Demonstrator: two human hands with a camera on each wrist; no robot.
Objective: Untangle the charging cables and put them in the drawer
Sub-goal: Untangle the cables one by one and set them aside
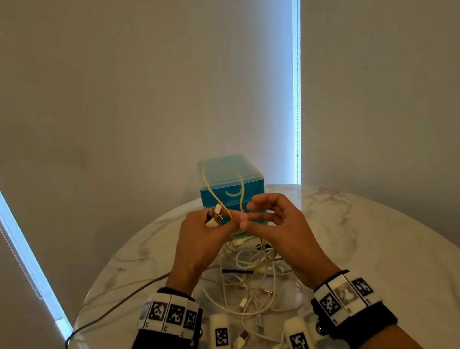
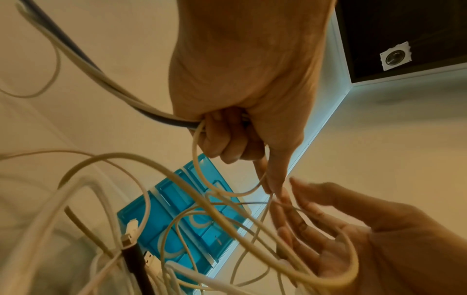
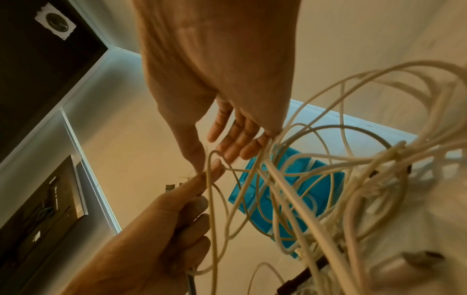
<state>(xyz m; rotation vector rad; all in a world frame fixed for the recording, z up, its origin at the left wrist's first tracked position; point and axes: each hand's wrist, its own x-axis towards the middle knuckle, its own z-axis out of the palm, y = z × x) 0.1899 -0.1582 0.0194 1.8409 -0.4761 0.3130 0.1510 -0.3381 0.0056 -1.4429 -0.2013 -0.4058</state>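
Observation:
My left hand [image 1: 218,222] is raised above the table and grips a bundle of cable ends, with white and metal plugs [image 1: 215,217] sticking out of the fist. From it a cream cable [image 1: 242,186] loops upward in front of the blue drawer box [image 1: 250,184]. In the left wrist view the left hand [image 2: 227,143] clenches dark and cream cables [image 2: 194,159]. My right hand [image 1: 263,214] is beside it with straight, spread fingers [image 3: 235,139], its thumb tip meeting the left hand [image 3: 177,209] at the cable loop. A tangle of white cables [image 1: 253,286] hangs and lies below.
The round marble table [image 1: 385,239] carries the tangle in the middle, and the drawer box [image 2: 177,219] stands at the far edge against the wall. A grey cord [image 1: 121,299] runs off the table's left edge. My hands hide the box's lower drawers in the head view.

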